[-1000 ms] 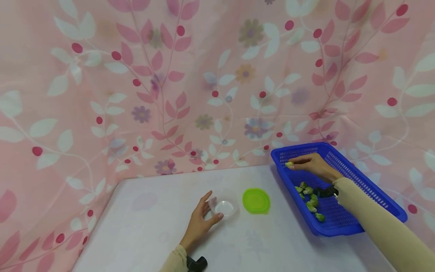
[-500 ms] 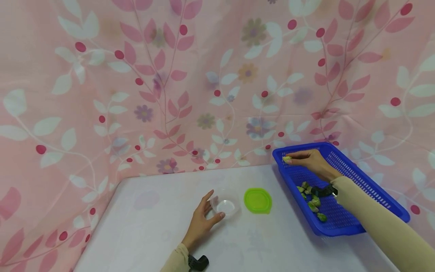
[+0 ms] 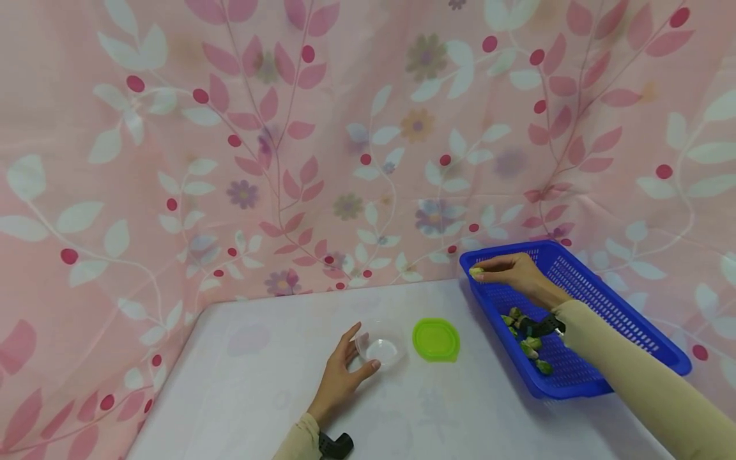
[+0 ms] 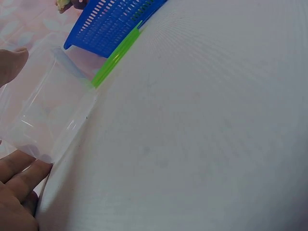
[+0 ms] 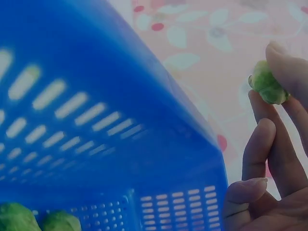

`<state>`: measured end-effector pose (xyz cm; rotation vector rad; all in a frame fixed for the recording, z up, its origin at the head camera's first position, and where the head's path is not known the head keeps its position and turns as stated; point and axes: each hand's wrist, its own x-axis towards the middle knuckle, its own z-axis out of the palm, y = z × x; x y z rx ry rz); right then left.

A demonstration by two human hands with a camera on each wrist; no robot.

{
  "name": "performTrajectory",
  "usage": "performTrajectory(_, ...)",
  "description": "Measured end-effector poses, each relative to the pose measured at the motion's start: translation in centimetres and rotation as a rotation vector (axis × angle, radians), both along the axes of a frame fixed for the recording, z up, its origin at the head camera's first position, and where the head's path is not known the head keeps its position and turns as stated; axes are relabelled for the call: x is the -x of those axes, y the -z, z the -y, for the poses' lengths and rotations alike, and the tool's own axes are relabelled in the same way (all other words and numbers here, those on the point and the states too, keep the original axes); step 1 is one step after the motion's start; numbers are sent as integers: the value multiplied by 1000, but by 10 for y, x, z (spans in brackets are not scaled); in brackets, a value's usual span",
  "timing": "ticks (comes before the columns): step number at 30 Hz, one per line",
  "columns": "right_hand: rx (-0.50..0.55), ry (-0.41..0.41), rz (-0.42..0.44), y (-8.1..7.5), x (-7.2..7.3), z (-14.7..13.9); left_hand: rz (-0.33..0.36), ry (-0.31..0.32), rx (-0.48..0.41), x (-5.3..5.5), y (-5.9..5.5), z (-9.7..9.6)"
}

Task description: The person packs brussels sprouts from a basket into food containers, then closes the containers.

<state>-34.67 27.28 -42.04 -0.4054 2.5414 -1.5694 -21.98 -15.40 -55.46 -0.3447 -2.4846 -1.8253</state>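
In the head view my left hand [image 3: 339, 380] steadies a small clear plastic container [image 3: 381, 350], its fingers and thumb curved round opposite sides. The left wrist view puts the thumb near the container's rim and the fingertips [image 4: 38, 173] low against its base. Over the far left end of a blue plastic basket [image 3: 575, 390], my right hand [image 3: 520, 278] pinches a Brussels sprout [image 5: 268, 85] between thumb and fingertips, raised to rim height. Several more Brussels sprouts [image 3: 530, 345] lie along the basket's left side, partly hidden by the black wrist camera.
A bright green lid [image 3: 436, 340] lies flat on the white table [image 3: 241, 383], between the container and the basket. Behind the table hangs a pink cloth [image 3: 345, 160] with a flower pattern. The basket's slotted walls stand up around the sprouts.
My right hand has shifted slightly left with the Brussels sprout, from inside the basket toward its far left rim. The left hand and the container stay put.
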Motion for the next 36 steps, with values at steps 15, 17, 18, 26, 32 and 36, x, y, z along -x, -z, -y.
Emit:
performTrajectory(15,40,-95,2,0,-4,31,-12,0,-17,-1,-2,-1)
performTrajectory(17,36,-103,-8,-2,-5,35,-8,-3,-10,-1,-2,-1)
performTrajectory(18,32,-102,-11,-3,-6,37,-9,-3,-9,-1,-2,-1)
performTrajectory(26,80,-121,-15,-6,-4,51,-8,-1,-6,-1,-1,0)
performTrajectory(32,118,-158,-16,-9,-3,66,-13,4,-5,0,0,0)
performTrajectory(36,123,-165,-2,-8,-4,78,-16,9,0,-1,-1,0)
